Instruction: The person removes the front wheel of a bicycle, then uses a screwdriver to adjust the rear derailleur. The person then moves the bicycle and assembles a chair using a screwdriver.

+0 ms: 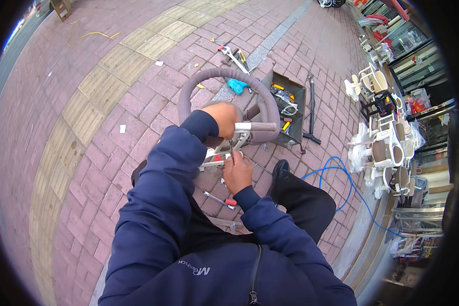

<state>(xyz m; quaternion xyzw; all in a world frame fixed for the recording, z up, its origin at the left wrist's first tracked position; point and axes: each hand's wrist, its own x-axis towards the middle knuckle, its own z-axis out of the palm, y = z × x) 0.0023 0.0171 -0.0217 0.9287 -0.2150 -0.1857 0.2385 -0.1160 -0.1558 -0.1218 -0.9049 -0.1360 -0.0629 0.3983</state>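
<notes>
In front of my knees stands a chair-like piece with a round grey-brown ring (pixel 184 97) and a white metal frame (pixel 220 151). My left hand (pixel 222 120) is closed at the near side of the ring, over the white frame; its fingertips are partly hidden. Just below and to the right, my right hand (pixel 237 173) pinches a slim metal tool (pixel 232 147) upright against the frame. The tool's kind cannot be made out. On the bricks near my right hand lies a wrench-like tool (pixel 217 198) with a red end (pixel 230 202).
Beyond the ring, an open metal toolbox (pixel 302 109) holds several tools. An adjustable wrench (pixel 233 58) and a turquoise cloth or bag (pixel 236 86) lie nearby. A dark bar (pixel 311 102) and a blue hose (pixel 349 178) are at the right, before stacked white chairs (pixel 392 145).
</notes>
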